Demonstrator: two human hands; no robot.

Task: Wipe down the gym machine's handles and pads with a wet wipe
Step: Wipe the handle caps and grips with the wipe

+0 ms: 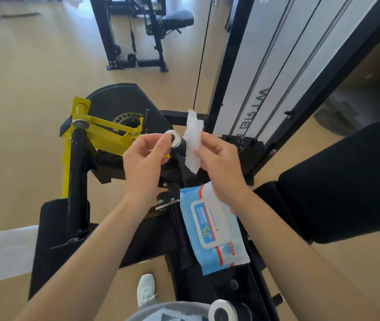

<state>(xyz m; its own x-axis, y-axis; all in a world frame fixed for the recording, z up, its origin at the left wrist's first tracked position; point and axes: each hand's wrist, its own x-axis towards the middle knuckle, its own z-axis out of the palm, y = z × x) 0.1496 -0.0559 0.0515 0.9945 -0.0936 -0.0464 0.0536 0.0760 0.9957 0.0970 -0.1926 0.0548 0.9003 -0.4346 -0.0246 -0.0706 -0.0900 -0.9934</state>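
Note:
My right hand point(219, 165) pinches a crumpled white wet wipe point(192, 140), held up in front of me. To its left my left hand point(145, 158) has its fingers loosely curled and holds nothing; its fingertips are just in front of the silver end cap of a machine handle point(174, 139). A blue pack of wet wipes point(216, 230) lies on the black frame of the gym machine below my right wrist. A black back pad point(346, 181) is on the right and a black pad point(52, 225) lies at lower left.
A yellow lever arm point(105, 127) and a black cam plate point(119, 103) sit behind my hands. The white weight-stack tower point(277, 66) rises at upper right. Another black machine with a seat point(177, 19) stands farther back. A second silver end cap point(222, 311) is at the bottom, near my white shoe point(146, 289).

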